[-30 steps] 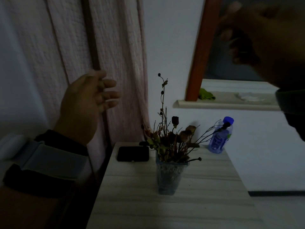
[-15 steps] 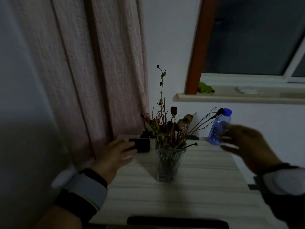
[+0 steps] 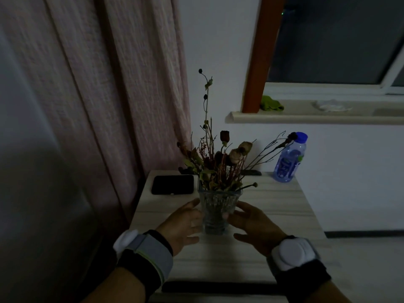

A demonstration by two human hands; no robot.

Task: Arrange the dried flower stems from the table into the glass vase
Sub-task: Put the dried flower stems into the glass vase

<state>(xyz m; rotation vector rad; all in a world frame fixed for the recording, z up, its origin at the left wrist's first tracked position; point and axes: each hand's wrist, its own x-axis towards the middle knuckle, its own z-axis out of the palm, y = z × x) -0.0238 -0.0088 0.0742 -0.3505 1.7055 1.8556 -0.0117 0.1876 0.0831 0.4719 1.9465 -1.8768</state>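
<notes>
The glass vase (image 3: 215,215) stands near the middle of the pale wooden table (image 3: 273,206). Dried flower stems (image 3: 220,162) fill it, one tall thin stem rising well above the others. My left hand (image 3: 182,225) sits against the vase's left side with its fingertips touching the glass. On the opposite side, my right hand (image 3: 251,225) has spread, loosely bent fingers, and its fingertips reach the glass. I see no loose stem on the table top.
A black phone (image 3: 172,184) lies at the table's back left and a blue-capped water bottle (image 3: 288,159) stands at the back right. A dark flat bar (image 3: 218,287) runs along the near edge. A pink curtain (image 3: 109,84) hangs left; a green cloth (image 3: 271,103) lies on the window sill.
Both hands came down from chest height and closed in from the sides until they touched the vase. The view tilted down toward the table.
</notes>
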